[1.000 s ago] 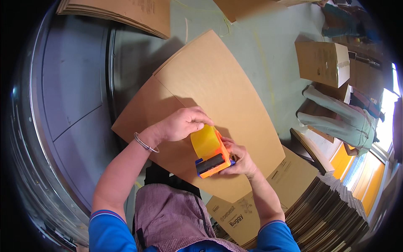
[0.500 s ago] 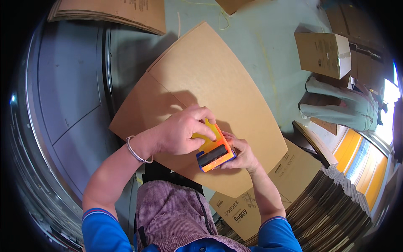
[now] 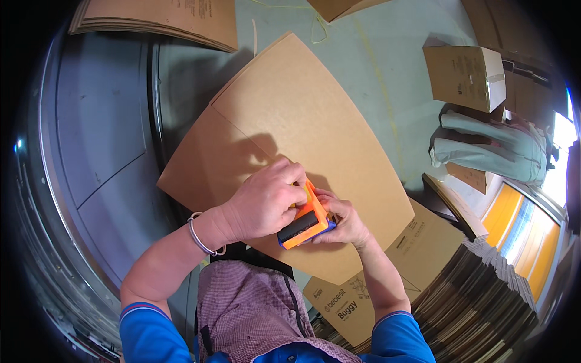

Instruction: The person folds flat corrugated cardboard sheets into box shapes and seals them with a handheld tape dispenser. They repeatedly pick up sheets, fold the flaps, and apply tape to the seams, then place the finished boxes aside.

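Note:
Above a large flat sheet of brown cardboard (image 3: 327,127), both hands meet at a small orange-and-blue handheld device (image 3: 316,227). A dark bar like a roller (image 3: 298,226) lies across its near end; its exact kind I cannot tell. My right hand (image 3: 344,221) grips it from the right side, thumb and fingers around the casing. From the left, my left hand (image 3: 269,196) reaches over, its fingers curled and pressed together on the yellow part (image 3: 298,195) inside the orange frame. The fingers cover most of that yellow part.
A printed carton sheet (image 3: 339,305) lies below the big sheet, beside a tall stack of flattened cardboard (image 3: 475,296). At the right, a person in light trousers (image 3: 496,148) bends near a carton (image 3: 463,75). A grey metal panel (image 3: 100,121) runs along the left.
My left fingers have curled in from a spread position on the yellow part, covering more of it. The device has shifted slightly left and tilted a little.

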The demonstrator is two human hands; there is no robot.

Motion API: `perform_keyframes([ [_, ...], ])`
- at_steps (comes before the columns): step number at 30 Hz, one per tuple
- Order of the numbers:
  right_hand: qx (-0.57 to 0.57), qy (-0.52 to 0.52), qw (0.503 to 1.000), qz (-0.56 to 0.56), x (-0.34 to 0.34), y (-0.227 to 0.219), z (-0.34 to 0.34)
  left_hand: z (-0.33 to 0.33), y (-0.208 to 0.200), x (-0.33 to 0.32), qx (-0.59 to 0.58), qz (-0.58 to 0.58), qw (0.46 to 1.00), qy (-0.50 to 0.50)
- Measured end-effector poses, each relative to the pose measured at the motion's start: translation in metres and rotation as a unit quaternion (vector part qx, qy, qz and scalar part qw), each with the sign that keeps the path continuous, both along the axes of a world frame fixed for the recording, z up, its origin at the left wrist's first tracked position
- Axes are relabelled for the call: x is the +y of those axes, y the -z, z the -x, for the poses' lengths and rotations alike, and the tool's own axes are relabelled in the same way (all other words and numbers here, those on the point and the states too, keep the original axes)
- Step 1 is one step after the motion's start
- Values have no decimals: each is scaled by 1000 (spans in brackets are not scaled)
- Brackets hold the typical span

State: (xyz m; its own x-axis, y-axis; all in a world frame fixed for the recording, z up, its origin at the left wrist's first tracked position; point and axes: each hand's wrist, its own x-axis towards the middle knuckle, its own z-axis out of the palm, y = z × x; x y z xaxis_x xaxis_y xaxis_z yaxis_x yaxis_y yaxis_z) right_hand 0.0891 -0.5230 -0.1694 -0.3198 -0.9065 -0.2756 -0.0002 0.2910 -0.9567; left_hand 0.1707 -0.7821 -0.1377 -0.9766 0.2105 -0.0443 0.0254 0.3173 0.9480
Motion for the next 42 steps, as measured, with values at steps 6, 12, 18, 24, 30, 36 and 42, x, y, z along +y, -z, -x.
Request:
perform_keyframes([
  [6,-2,9,1000,-15,0,1,-1,-9,8,-1,-170,-164,970,-61],
  [12,-29,24,998,-48,-3,0,0,-1,11,-14,-216,-172,961,-31],
  [18,-44,34,996,-69,-6,-4,-2,0,8,-10,-172,-117,978,-34],
  [24,-24,26,997,-67,-4,-2,-1,4,14,-17,-221,-157,962,-34],
  [30,-33,32,996,-81,-7,-3,-1,5,19,-29,-298,-241,923,-33],
  [36,-41,125,989,-71,-17,-6,-16,-2,8,-11,-169,-93,970,-149],
  [42,106,105,971,-186,-69,-34,-6,-13,11,-51,-249,-198,915,-248],
])
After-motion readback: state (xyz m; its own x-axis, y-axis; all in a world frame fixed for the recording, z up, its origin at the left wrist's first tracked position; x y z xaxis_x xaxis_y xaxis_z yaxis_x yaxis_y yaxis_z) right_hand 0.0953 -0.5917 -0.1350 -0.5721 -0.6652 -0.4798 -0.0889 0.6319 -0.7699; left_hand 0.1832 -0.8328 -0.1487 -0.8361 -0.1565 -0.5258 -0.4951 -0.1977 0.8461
